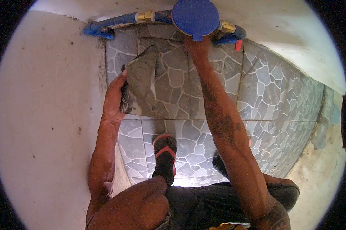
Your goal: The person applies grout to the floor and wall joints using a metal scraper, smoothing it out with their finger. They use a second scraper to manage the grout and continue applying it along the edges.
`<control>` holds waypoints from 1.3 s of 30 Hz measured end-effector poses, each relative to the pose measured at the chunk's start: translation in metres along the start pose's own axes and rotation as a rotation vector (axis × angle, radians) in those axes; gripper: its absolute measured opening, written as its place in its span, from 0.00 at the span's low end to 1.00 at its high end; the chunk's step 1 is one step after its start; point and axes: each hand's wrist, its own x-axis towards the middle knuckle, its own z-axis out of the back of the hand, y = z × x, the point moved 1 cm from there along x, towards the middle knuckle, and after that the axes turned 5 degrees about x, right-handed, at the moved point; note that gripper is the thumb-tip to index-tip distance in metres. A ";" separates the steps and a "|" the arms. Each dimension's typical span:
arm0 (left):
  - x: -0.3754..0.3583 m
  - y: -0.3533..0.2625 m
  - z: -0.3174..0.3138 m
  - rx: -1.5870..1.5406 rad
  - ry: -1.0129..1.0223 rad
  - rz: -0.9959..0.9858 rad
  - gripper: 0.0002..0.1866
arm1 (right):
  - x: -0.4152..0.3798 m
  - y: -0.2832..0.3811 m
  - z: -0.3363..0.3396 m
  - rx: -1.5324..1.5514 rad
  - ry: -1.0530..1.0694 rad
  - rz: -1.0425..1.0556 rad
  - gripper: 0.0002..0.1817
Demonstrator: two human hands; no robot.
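Observation:
My left hand (pixel 114 94) is closed on the left edge of a flat grey piece (pixel 140 80) that looks like a tile offcut. The piece has a pointed upper corner, a dark, rough left edge and smears of dirt on its face. It is tilted up over the stone-patterned floor tiles (pixel 203 134). My right hand (pixel 197 46) reaches under a blue round-lidded water meter (pixel 196 17), and the lid hides its fingers; I cannot tell what they touch.
Blue pipes (pixel 117 22) with brass fittings (pixel 145 16) run from both sides of the meter along the wall. A red valve handle (pixel 238 45) sticks out at the right. Pale walls (pixel 46 96) close in on the sides. My sandalled foot (pixel 164 147) stands on the tiles.

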 end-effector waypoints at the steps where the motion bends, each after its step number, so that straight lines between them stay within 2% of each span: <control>1: 0.000 0.000 0.000 -0.001 0.005 -0.007 0.22 | -0.004 -0.024 -0.030 -0.183 -0.181 0.257 0.13; 3: -0.002 -0.001 0.000 0.009 -0.001 -0.015 0.21 | -0.008 -0.022 -0.047 -0.449 -0.178 0.408 0.11; 4: -0.003 -0.002 -0.001 0.021 -0.011 -0.020 0.21 | -0.008 -0.010 -0.043 -0.525 0.004 0.300 0.10; 6: -0.005 -0.005 -0.004 0.039 -0.047 -0.023 0.21 | -0.006 0.002 -0.047 -0.489 0.338 0.171 0.09; 8: -0.009 -0.008 -0.008 0.056 -0.095 -0.018 0.21 | -0.015 -0.023 -0.073 -0.264 0.632 0.125 0.09; 13: -0.009 -0.009 -0.003 0.074 -0.087 -0.042 0.22 | -0.003 0.033 -0.066 -0.196 0.466 0.017 0.11; 15: -0.009 -0.010 -0.004 0.075 -0.084 -0.045 0.22 | -0.002 0.029 -0.061 -0.282 0.478 0.116 0.12; 17: -0.010 -0.010 -0.006 0.086 -0.077 -0.055 0.23 | -0.011 0.006 -0.060 -0.478 0.575 0.355 0.14; 19: -0.010 -0.009 -0.007 0.083 -0.101 -0.051 0.23 | -0.014 0.014 -0.014 -0.267 0.343 0.055 0.15; 21: -0.011 -0.009 -0.006 0.105 -0.131 -0.055 0.23 | 0.000 0.020 0.017 -0.210 0.257 -0.165 0.16; 23: -0.009 -0.006 -0.001 0.151 -0.156 -0.059 0.23 | 0.014 0.016 0.030 -0.321 0.322 -0.314 0.17; 26: -0.004 0.001 0.017 0.087 -0.086 -0.079 0.22 | 0.025 -0.027 0.003 -0.544 0.615 -0.231 0.15; 28: -0.008 -0.004 0.009 0.093 -0.108 -0.060 0.21 | 0.009 -0.038 -0.035 -0.459 -0.001 0.073 0.15; 30: -0.008 -0.007 0.003 0.098 -0.110 -0.058 0.20 | 0.003 -0.020 -0.056 -0.220 -0.270 0.224 0.17; 31: -0.008 -0.007 0.004 0.100 -0.106 -0.065 0.20 | -0.002 0.001 -0.057 -0.031 -0.227 0.223 0.18; 33: -0.006 -0.007 0.009 0.098 -0.091 -0.071 0.20 | 0.003 0.022 -0.056 -0.036 0.267 0.129 0.20; 34: -0.004 -0.006 0.013 0.094 -0.082 -0.070 0.20 | 0.008 0.024 -0.057 -0.229 0.715 0.025 0.21; 36: -0.003 -0.006 0.016 0.102 -0.077 -0.077 0.20 | 0.010 0.026 -0.054 -0.439 0.975 -0.051 0.21; 39: -0.004 -0.005 0.018 0.117 -0.079 -0.084 0.20 | 0.004 0.013 -0.031 -0.471 0.413 0.042 0.16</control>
